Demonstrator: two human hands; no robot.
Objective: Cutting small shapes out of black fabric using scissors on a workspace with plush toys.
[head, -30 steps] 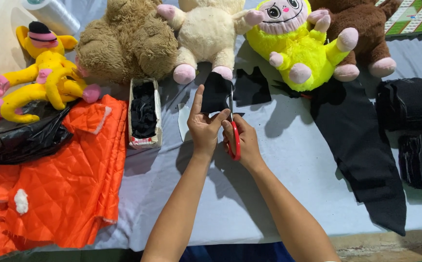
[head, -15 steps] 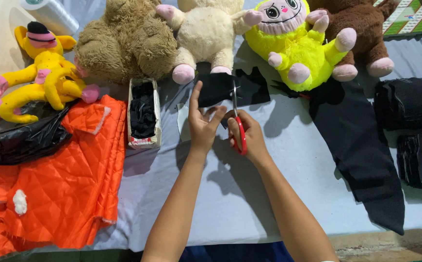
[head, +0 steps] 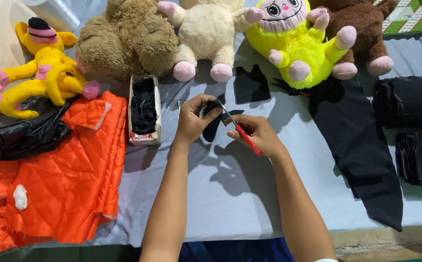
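Left hand (head: 195, 119) pinching a small black fabric piece (head: 213, 124) above the grey tabletop (head: 230, 194); right hand (head: 258, 135) closed on red-handled scissors (head: 240, 130), blades at the piece's edge. Cutting seemingly midway: one cut black shape (head: 251, 85) lying beyond, long black cloth strip (head: 361, 150) uncut at right. Small cardboard box (head: 144, 109) beside the left hand, filled with black scraps.

Grey-covered table (head: 230, 194), pale floor beside.
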